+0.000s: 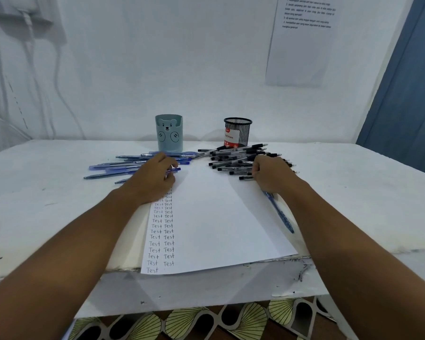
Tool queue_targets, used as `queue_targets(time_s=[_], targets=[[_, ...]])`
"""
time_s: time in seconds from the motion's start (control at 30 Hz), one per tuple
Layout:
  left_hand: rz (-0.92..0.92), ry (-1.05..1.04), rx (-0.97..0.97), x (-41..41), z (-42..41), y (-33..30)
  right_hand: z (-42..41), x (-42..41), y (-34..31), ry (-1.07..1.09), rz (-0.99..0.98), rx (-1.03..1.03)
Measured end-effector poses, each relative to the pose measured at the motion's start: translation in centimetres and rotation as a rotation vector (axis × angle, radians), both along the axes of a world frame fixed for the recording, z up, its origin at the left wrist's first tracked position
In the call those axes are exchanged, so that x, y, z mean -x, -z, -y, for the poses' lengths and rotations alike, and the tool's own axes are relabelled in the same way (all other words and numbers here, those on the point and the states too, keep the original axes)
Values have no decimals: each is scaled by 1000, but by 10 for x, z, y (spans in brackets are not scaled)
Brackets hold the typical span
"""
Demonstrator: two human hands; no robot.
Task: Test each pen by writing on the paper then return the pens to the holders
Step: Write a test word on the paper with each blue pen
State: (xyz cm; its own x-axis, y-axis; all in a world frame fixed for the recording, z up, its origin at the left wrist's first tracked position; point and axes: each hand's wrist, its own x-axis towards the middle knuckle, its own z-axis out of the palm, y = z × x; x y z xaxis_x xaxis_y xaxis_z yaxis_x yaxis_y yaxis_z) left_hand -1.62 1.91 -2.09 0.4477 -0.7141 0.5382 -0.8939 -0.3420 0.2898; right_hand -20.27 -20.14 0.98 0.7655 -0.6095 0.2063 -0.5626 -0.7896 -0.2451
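Note:
A white paper point(219, 217) with two columns of "Test" lies in front of me. My left hand point(153, 179) rests on its top left corner and grips a blue pen point(175, 170) whose end pokes out to the right. Several more blue pens point(118, 165) lie behind that hand, in front of the blue bear holder point(169, 137). My right hand point(270, 175) has its fingers curled round a black pen point(245, 178) at the near edge of the black pen pile point(238, 158). The black mesh holder point(238, 131) stands behind the pile.
Another blue pen point(281, 214) lies along the paper's right edge and runs under my right wrist. The white table point(59, 204) ends at a wall behind the holders. A printed sheet point(302, 38) hangs on that wall, and cables point(27, 69) hang at the left.

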Motion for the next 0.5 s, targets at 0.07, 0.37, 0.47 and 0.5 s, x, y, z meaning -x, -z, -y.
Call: queue_targets(time_s=[0.07, 0.37, 0.47, 0.5], targets=[[5, -16, 13, 0, 0, 0, -4, -4, -2, 3, -23, 15], [-11, -64, 76, -5, -8, -7, -28, -43, -9, -155, 75, 80], [-68, -59, 108, -5, -10, -10, -43, -60, -12, -253, 189, -131], [-93, -48, 124, -5, -10, -12, -48, -66, -13, -291, 228, -220]])
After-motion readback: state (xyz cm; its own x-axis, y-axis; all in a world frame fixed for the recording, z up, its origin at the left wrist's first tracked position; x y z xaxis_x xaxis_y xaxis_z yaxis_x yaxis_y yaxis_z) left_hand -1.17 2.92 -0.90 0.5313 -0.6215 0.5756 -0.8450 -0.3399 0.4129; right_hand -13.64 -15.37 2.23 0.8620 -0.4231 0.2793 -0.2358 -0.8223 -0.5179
